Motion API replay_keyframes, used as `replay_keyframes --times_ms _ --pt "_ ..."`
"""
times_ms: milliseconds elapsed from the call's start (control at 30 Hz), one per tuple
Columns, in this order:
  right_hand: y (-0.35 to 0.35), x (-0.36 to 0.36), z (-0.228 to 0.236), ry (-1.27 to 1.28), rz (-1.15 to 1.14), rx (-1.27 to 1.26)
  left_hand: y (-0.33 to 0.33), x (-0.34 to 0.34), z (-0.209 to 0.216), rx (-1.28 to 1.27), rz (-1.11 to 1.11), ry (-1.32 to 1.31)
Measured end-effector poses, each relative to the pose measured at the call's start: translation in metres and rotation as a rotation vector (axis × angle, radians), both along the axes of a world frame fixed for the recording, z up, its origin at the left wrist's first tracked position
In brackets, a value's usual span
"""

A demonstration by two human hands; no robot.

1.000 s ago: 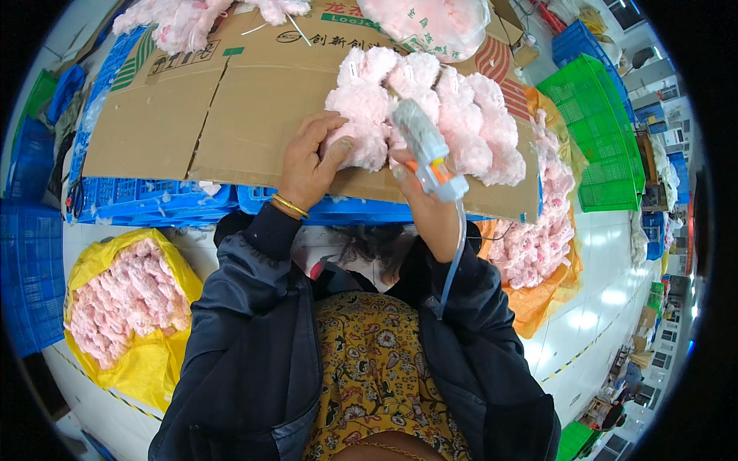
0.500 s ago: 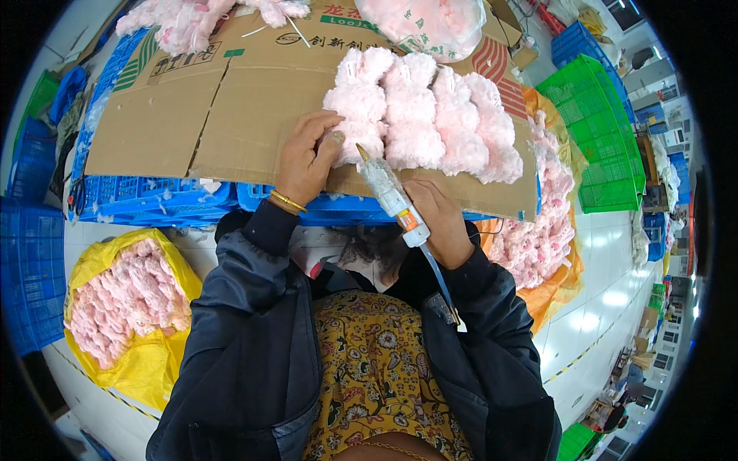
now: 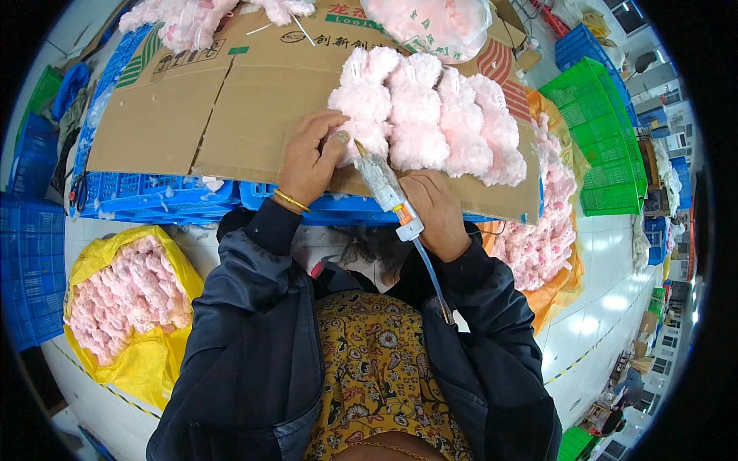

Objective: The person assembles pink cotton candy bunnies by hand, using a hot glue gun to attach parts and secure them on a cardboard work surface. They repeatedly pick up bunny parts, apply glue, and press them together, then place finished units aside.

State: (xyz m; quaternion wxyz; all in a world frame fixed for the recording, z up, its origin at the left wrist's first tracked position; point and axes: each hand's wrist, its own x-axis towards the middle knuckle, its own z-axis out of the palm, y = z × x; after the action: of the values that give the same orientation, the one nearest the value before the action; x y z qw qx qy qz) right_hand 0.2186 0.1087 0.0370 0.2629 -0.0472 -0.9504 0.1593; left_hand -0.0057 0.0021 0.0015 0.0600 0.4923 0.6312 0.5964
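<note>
Pale pink plush pieces, long and lumpy with ear-like tops, lie side by side on a flat cardboard sheet. At the left end of the row, my left hand grips the lower left edge of one plush piece between thumb and fingers. My right hand is closed around a hot glue gun with a whitish, worn body and a brass-coloured nozzle. Its tip is at the lower end of that same plush piece; whether it touches cannot be told. A bluish glue stick trails from the gun's rear.
Blue crates support the cardboard. More pink plush lies at the far left, beside a filled clear bag. Plush-filled sacks, one yellow and one orange, stand on the floor at either side. A green crate is at the right.
The glue gun has turned slightly in my right hand, and its rear has dropped a little toward me. My left hand keeps its hold on the leftmost plush piece. The whole view has shifted slightly.
</note>
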Motion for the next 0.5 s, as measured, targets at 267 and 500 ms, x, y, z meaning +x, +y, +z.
replay_keyframes --times_ms 267,500 --pt "-0.0002 0.0002 -0.0022 -0.007 -0.025 0.041 -0.0003 0.0007 0.0012 -0.011 0.001 -0.015" --pt "0.0025 -0.0006 -0.0025 0.007 -0.019 0.076 -0.0001 0.0004 0.0013 -0.014 0.004 0.005"
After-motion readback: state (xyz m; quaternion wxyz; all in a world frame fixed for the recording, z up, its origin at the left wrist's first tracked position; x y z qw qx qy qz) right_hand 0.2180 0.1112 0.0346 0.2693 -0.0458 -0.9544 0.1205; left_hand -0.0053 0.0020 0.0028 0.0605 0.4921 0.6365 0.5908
